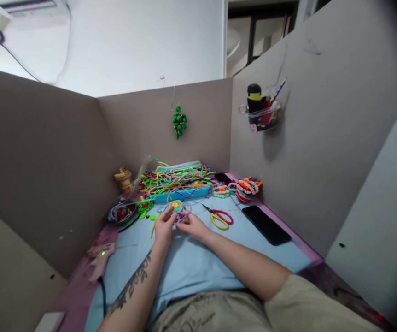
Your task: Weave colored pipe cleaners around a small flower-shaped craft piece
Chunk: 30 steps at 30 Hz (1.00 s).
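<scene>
Left hand, right hand pinch pipe-cleaner piece.

A craft cubicle in a plain workroom: tall grey-brown partition panels wall in a narrow desk covered by a light blue mat. At 12 o'clock lies a tangled heap of bright fuzzy craft wires, with a green-and-red handmade ornament hanging above it. Yellow-and-red-handled scissors lie at 1 o'clock.

No readable txt, labels, brands or nos. anywhere in view.
</scene>
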Available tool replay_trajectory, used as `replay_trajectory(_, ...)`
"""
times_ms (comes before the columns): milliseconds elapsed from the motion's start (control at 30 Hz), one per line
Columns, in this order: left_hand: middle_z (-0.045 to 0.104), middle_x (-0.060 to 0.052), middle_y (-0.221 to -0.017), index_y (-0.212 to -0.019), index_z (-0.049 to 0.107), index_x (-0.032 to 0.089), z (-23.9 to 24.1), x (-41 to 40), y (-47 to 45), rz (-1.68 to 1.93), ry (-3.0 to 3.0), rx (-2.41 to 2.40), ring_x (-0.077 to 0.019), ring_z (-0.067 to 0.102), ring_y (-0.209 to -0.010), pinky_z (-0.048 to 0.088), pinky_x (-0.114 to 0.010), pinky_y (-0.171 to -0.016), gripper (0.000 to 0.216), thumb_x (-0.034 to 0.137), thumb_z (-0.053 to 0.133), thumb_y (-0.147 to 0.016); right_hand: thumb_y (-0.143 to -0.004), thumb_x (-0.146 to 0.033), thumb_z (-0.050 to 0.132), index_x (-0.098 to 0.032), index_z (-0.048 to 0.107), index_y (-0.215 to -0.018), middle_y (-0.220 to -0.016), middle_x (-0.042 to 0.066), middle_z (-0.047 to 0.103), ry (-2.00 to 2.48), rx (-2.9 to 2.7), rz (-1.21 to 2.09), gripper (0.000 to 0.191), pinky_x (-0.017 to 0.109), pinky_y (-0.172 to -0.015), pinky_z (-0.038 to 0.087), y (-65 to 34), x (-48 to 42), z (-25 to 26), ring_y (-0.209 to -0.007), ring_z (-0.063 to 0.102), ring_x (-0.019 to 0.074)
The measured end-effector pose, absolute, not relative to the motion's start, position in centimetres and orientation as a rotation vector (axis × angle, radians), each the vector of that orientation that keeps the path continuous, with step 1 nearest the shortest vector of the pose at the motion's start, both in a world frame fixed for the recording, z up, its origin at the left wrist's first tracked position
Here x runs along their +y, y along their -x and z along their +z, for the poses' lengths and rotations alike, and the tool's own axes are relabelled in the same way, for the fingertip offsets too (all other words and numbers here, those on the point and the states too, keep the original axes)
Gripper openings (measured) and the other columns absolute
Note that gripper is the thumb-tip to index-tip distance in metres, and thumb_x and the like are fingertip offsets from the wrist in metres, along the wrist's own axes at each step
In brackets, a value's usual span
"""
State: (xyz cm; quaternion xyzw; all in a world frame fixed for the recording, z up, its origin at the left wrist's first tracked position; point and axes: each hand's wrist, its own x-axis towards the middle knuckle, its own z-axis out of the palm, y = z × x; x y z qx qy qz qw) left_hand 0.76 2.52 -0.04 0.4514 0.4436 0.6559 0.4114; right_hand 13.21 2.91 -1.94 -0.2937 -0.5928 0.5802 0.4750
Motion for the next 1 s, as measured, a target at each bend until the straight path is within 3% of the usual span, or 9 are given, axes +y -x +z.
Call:
replay_trajectory(133,0.066,-0.004,-0.072,-0.100,0.066,0.013,-0.4,2.5,-0.7,1.671,-1.250,1.183,-0.0128,0.057,-0.060,0.045,-0.024,-0.058,0.048,0.035,0.073,-0.059,-0.067,-0.035,0.065,-0.018,0.054,-0.100,-0.073,-0.001,0.061,0.694,-1.385,1.534,0.038,0.021,-0.053,0.042,-13.3,2.8,-1.7,-0.062,0.060,0.0121)
replay_trajectory(200,0.066,-0.004,-0.071,-0.098,0.067,0.013,-0.5,2.4,-0.7,1.678,-1.328,1.210,-0.0138,0.058,-0.062,0.045,-0.025,-0.058,0.044,0.035,0.072,-0.061,-0.067,-0.036,0.065,-0.017,0.057,-0.095,-0.069,-0.001,0.060,0.704,-1.363,1.518,0.035,0.022,-0.053,0.042,-13.3,3.0,-1.7,-0.060,0.059,0.0121)
replay_trajectory(333,0.066,-0.004,-0.074,-0.100,0.067,0.014,-0.7,2.5,-0.6,1.705,-1.355,1.236,-0.0137,0.058,-0.063,0.046,-0.025,-0.061,0.043,0.034,0.071,-0.063,-0.063,-0.031,0.067,-0.017,0.058,-0.089,-0.057,-0.004,0.058,0.756,-1.235,1.439,0.031,0.024,-0.055,0.044,-13.3,3.3,-1.9,-0.052,0.056,0.0109)
replay_trajectory(600,0.068,-0.008,-0.083,-0.104,0.064,0.011,-0.5,3.0,0.1,1.832,-1.164,1.190,-0.0161,0.062,-0.071,0.049,-0.028,-0.068,0.048,0.034,0.071,-0.062,-0.065,-0.025,0.061,-0.017,0.066,-0.085,-0.062,-0.002,0.062,0.714,-1.504,1.497,0.022,0.024,-0.057,0.045,-13.4,3.2,-2.3,-0.053,0.054,0.0099)
replay_trajectory(833,0.068,-0.009,-0.087,-0.102,0.064,0.012,0.1,2.8,-0.1,1.813,-1.103,1.201,-0.0182,0.063,-0.074,0.050,-0.029,-0.066,0.046,0.032,0.072,-0.061,-0.067,-0.012,0.054,-0.019,0.072,-0.078,-0.072,0.000,0.067,0.482,-2.342,1.206,0.022,0.022,-0.066,0.045,-14.6,2.3,-2.2,-0.068,0.060,0.0130)
replay_trajectory(1000,0.067,-0.008,-0.083,-0.100,0.064,0.011,0.1,2.8,0.0,1.788,-1.154,1.178,-0.0174,0.062,-0.072,0.050,-0.028,-0.064,0.045,0.032,0.072,-0.061,-0.076,-0.022,0.053,-0.017,0.069,-0.078,-0.073,0.002,0.065,0.545,-2.169,0.914,0.017,0.022,-0.061,0.043,-15.0,2.3,-1.0,-0.067,0.057,0.0127)
